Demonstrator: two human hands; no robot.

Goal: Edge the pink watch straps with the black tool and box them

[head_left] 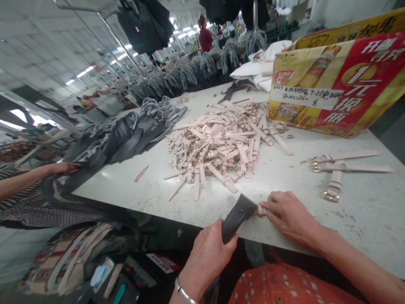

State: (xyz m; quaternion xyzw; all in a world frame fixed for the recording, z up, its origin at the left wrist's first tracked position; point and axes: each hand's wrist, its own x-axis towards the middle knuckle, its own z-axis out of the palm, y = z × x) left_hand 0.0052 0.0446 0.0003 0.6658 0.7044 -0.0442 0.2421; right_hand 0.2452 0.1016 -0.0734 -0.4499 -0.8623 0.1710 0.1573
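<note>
My left hand (209, 247) is closed around a black piece (238, 213) with a wide flared end and a small stud; its exact kind is unclear. The flared end lies at the front edge of the worktable (152, 190), against a short beige buckle strap (262, 210). From the other side, my right hand (291, 215) pinches that strap between thumb and fingers, low on the tabletop. Part of the strap is hidden under the fingers. Ahead of both hands spreads a big heap of beige buckle straps (218, 139) with gold-coloured buckles.
Several loose straps (348, 166) lie at the right. Behind them stands a yellow and red carton (335, 84). A pink cutter-like tool (141, 173) lies left of the heap. Dark bag pieces (126, 131) are stacked farther left, where another person's hand (65, 168) touches them.
</note>
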